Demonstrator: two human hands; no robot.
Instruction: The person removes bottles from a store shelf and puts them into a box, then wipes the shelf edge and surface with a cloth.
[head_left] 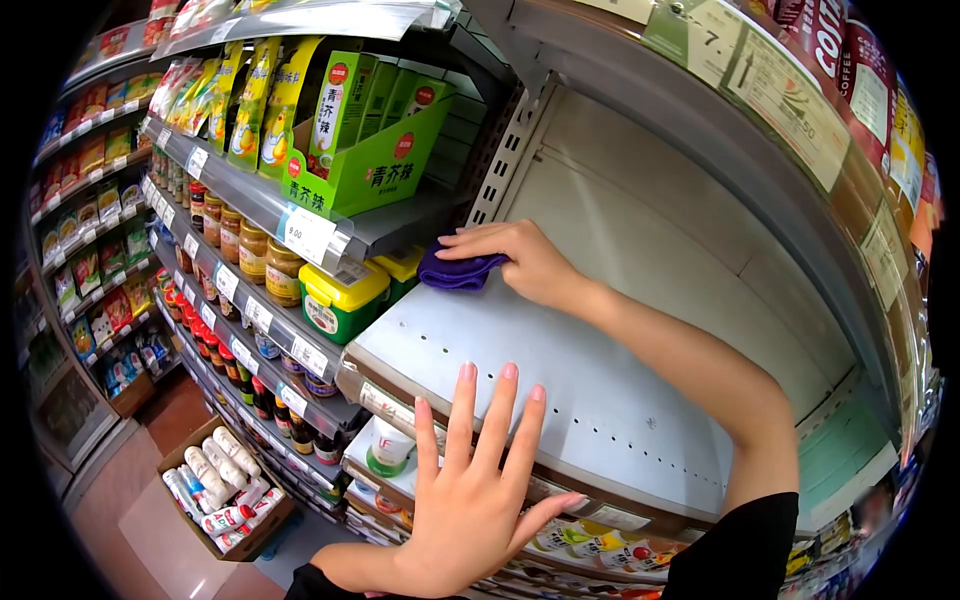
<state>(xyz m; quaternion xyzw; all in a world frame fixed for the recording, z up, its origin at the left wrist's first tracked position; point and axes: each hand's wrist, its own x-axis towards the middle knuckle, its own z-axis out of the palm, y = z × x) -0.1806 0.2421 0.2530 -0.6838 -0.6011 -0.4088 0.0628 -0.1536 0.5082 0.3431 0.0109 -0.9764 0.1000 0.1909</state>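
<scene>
My right hand presses a folded purple cloth onto the back left corner of a bare metal shelf, its fingers lying over the cloth. A row of small holes runs across this shelf. Nearer to me, my left hand is open, palm down with the fingers spread, in front of the shelf's front edge. Whether its palm touches that edge I cannot tell. Just left of the cloth stands a green tub with a yellow lid. Below the shelf, a white and green cup shows beside my left fingers.
A green display box and yellow packets line the upper left shelf, with jars beneath. An upper shelf with price tags overhangs at right. On the floor is a carton of bottles.
</scene>
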